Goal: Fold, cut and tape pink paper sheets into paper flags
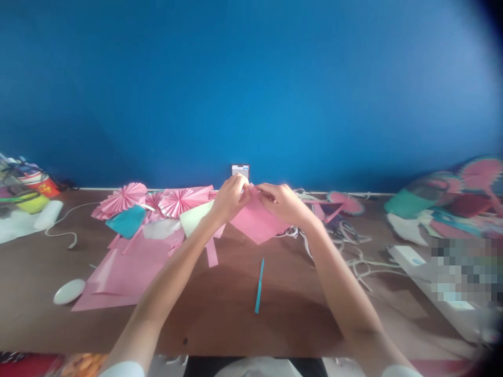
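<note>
Both my hands are raised over the far middle of a brown table (pixel 220 309) and pinch the top edge of a pink paper sheet (pixel 257 222). My left hand (pixel 230 199) grips the sheet's upper left part with fingers closed. My right hand (pixel 283 201) grips its upper right part, fingers pressed together. The sheet hangs down in a point toward the table. Just behind my hands, a phone (pixel 240 170) leans upright against the blue wall.
Pink pleated paper fans (pixel 126 198) and teal and pale paper pieces (pixel 128 221) lie at the back left. Large pink sheets (pixel 126 275) and a white oval object (pixel 69 291) lie at the left. A teal strip (pixel 259 285) lies in the middle. White paper strips (pixel 353 246) and colourful paper (pixel 451 204) crowd the right.
</note>
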The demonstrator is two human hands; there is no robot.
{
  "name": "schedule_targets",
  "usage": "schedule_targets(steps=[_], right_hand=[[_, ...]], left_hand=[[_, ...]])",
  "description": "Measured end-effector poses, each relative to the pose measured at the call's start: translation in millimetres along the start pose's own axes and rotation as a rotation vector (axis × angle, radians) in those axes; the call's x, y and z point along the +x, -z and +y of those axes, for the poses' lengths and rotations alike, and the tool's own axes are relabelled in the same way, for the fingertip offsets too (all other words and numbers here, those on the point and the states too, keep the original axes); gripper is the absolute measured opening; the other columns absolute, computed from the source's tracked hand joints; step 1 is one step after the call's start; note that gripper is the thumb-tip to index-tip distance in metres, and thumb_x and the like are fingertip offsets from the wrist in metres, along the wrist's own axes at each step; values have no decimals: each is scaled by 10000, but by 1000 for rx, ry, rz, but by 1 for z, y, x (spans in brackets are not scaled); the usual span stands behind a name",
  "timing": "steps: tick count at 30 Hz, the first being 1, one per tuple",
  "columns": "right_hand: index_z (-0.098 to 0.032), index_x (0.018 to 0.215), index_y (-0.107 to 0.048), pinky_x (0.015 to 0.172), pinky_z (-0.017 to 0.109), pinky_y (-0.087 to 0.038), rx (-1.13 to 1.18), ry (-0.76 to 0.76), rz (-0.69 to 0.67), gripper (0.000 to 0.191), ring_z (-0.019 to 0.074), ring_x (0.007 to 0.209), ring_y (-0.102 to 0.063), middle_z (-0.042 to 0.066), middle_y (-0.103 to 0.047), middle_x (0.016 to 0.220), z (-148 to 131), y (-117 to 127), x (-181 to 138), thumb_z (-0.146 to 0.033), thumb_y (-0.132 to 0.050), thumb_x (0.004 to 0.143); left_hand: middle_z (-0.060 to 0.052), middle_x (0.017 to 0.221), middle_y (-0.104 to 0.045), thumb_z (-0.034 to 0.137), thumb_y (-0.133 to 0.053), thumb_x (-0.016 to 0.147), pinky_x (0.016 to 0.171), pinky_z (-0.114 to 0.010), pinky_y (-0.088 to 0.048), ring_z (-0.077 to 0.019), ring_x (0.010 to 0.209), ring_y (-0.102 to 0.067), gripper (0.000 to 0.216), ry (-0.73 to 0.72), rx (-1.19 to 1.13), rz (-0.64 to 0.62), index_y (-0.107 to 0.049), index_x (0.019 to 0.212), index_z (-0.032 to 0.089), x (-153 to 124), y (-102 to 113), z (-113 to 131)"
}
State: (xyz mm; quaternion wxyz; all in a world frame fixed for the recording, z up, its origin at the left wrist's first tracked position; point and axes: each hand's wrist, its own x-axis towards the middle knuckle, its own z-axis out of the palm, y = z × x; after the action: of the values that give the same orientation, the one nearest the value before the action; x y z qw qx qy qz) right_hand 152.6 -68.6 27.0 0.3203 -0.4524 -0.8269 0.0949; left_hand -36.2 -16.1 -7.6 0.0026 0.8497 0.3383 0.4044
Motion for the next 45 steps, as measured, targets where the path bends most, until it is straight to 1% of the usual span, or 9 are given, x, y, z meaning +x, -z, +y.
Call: schedule_targets(steps=[6, 9, 13, 21, 24, 29, 34, 38, 45], right_hand=[[-167, 1006, -668, 602, 233, -304, 100, -20, 59, 250, 109, 638, -435, 1, -624, 784, 14, 3, 2, -224, -450, 898], [-161, 955, -666, 595, 231, -315, 128, -47, 59, 231, 113, 646, -469, 1, -626, 773, 18, 5, 2, -241, -457, 896], [-157, 890, -647, 567, 231, -307, 153, -84, 39, 217, 116, 629, -461, -3, -596, 713, 16, 6, 1, -278, -467, 896], [-156, 898, -656, 623, 247, -354, 205, -74, 47, 227, 141, 699, -523, 18, -646, 776, 14, 1, 3, -299, -480, 891], [-154, 870, -658, 604, 252, -345, 172, -99, 73, 227, 131, 648, -501, 12, -630, 729, 18, -1, 4, -302, -488, 887], [-170, 983, -667, 615, 252, -385, 234, -108, 153, 213, 135, 668, -558, 26, -683, 804, 21, -5, 5, -292, -537, 867], [-168, 880, -665, 617, 257, -409, 278, -123, 209, 168, 141, 664, -580, 29, -682, 771, 24, 0, 5, -287, -551, 847], [-158, 858, -662, 642, 278, -435, 270, -200, 324, 166, 166, 698, -613, 53, -698, 791, 41, 9, 4, -288, -574, 804], [-150, 802, -643, 579, 278, -417, 331, -391, 440, 184, 155, 591, -577, 35, -660, 672, 76, 16, 4, -313, -625, 720]], left_hand=[[-26, 930, -611, 378, -451, 973, 695, -261, -448, -142, 804, -577, 176, 177, -320, 40, -502, 951, 210, 1, 4, 14], [-34, 967, -645, 437, -488, 961, 698, -250, -466, -140, 813, -598, 238, 180, -395, 30, -553, 974, 208, 1, 6, 18], [-41, 974, -693, 482, -537, 933, 715, -261, -494, -151, 814, -630, 292, 172, -404, 63, -617, 995, 208, 1, 5, 17], [-56, 1015, -732, 442, -561, 932, 799, -295, -510, -173, 893, -666, 278, 98, -334, 146, -696, 1000, 208, 0, 3, 15], [-62, 1014, -731, 450, -541, 939, 778, -298, -512, -177, 867, -664, 299, 96, -331, 119, -706, 996, 208, 0, 3, 15], [-72, 1006, -721, 456, -535, 939, 700, -281, -495, -172, 793, -647, 319, 98, -382, 7, -714, 1005, 200, 0, 3, 15], [-46, 921, -709, 487, -591, 896, 693, -275, -485, -183, 793, -650, 364, 185, -384, -108, -666, 1123, 213, 1, 10, 6], [-41, 896, -705, 516, -646, 837, 685, -285, -467, -211, 818, -647, 348, 216, -312, -230, -670, 990, 205, 2, 26, -10], [-43, 849, -687, 477, -653, 823, 631, -274, -456, -171, 708, -613, 299, 251, -425, -179, -662, 874, 183, 2, 36, -29]])
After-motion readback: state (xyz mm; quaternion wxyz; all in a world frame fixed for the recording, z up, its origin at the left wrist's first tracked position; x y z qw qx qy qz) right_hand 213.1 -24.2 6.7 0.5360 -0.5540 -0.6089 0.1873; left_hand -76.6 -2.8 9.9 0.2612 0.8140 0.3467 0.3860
